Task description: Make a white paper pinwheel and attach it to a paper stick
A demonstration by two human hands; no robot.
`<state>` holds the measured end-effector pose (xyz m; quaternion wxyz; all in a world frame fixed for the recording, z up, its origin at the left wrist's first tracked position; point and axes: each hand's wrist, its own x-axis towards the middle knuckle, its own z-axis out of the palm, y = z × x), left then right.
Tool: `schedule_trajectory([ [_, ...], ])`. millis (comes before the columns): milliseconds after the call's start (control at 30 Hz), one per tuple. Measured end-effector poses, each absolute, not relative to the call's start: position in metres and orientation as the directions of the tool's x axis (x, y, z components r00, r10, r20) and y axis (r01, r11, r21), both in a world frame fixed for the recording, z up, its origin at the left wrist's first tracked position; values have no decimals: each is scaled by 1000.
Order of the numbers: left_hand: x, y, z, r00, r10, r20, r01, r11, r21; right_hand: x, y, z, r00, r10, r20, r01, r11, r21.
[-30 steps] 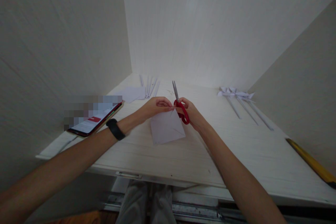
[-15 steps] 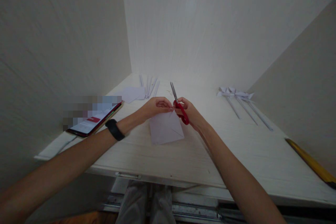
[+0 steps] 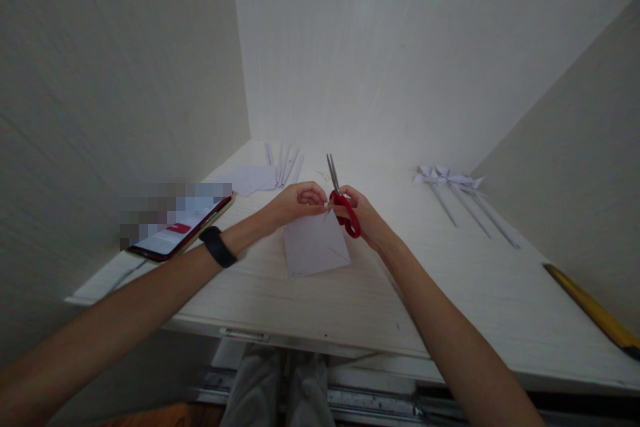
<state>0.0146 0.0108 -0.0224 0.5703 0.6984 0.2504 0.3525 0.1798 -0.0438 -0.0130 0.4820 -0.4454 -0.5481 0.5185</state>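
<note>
A white creased square of paper (image 3: 314, 245) is held above the pale wooden desk (image 3: 450, 293). My left hand (image 3: 295, 201) pinches its far corner, with a black band on that wrist. My right hand (image 3: 364, 213) grips red-handled scissors (image 3: 342, 203); their metal blades point away from me and look closed, right at the pinched corner. The two hands nearly touch over the paper's top edge.
A phone (image 3: 181, 229) with a lit screen lies at the left. Paper sheets and thin strips (image 3: 273, 172) lie at the back. Three paper pinwheels on sticks (image 3: 463, 195) lie at the right. A yellow ruler (image 3: 593, 310) sits at the far right edge.
The hands, paper and scissors have barely shifted; the scissor blades swung slightly left and back. Nothing was picked up or released.
</note>
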Motion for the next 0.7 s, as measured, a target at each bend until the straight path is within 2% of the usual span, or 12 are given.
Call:
schedule_trajectory([
  [333,15,13,-25,641,725,252,-38,-298,954,177,-44,-16,-109,993,54,-35,50,-998],
  [700,16,14,-30,653,712,258,-61,-290,955,177,-44,-15,-117,992,50,-20,48,-999],
])
